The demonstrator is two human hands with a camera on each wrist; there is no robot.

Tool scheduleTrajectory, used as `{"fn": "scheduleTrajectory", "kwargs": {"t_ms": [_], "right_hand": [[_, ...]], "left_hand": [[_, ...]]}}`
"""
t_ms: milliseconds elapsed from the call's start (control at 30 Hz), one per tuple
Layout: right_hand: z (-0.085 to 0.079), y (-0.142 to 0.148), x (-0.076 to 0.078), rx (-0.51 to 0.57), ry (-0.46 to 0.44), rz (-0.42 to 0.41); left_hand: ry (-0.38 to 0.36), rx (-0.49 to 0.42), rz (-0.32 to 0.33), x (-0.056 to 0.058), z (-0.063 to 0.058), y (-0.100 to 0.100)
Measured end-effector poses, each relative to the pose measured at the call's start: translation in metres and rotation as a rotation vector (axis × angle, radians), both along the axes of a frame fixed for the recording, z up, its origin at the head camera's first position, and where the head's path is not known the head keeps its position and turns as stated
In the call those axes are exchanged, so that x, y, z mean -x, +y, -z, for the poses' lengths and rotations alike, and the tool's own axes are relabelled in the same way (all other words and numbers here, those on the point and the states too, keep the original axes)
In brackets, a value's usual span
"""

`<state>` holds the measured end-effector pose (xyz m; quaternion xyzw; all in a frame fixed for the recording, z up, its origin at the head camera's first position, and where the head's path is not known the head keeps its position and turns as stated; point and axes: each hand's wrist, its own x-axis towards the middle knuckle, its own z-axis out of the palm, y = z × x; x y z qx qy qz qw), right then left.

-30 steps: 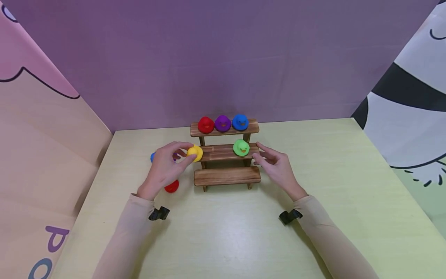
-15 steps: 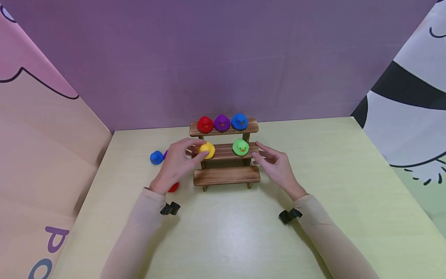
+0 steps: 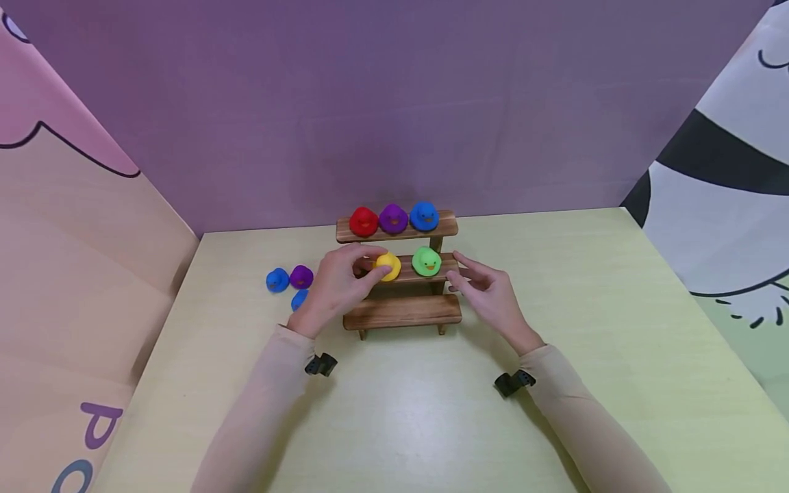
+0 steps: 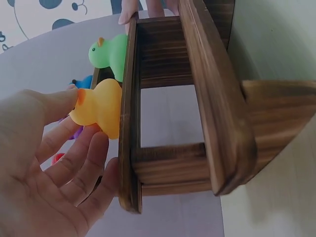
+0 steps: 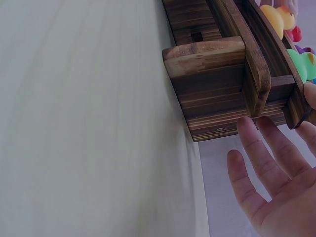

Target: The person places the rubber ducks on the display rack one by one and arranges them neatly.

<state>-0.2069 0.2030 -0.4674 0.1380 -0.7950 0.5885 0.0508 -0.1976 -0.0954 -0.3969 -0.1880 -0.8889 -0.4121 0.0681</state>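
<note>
My left hand [image 3: 340,284] pinches a yellow rubber duck [image 3: 388,266] between thumb and fingers at the middle step of a small three-tier wooden stand [image 3: 402,311]. In the left wrist view, the yellow duck [image 4: 101,106] is against the step's edge. A green duck [image 3: 427,261] sits to its right on the same step. Beside the stand's right end is my right hand [image 3: 490,298], its thumb and fingertips at the end of the middle step. The right wrist view shows its fingers [image 5: 266,163] fairly straight and spread, holding no duck.
On the top step stand a red duck [image 3: 364,222], a purple duck [image 3: 393,218] and a blue duck [image 3: 424,216]. Left of the stand, a blue duck [image 3: 277,280], a purple duck [image 3: 301,276] and a partly hidden blue one [image 3: 298,299] lie on the table [image 3: 419,418]. A purple wall rises behind.
My left hand has carried the yellow duck rightward along the middle step, closer to the green duck. Ducks on the table's left have come into view, while the red one there is now hidden. My right hand stays put.
</note>
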Motion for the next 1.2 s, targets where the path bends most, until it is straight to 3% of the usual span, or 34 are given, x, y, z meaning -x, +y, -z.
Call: {"fn": "scheduleTrajectory", "kwargs": {"t_ms": [200,500,1200], "right_hand": [[-0.002,0.001,0.0,-0.002,0.01,-0.002],[0.001,0.001,-0.002,-0.006,-0.006,-0.007],[0.001,0.0,0.001,-0.014,0.002,0.002]], "left_hand": [[0.03,0.024,0.007,0.003,-0.002,0.009],[0.007,0.034,0.003,0.003,0.003,0.018],[0.017,0.072,-0.013,0.004,-0.001,0.015]]}}
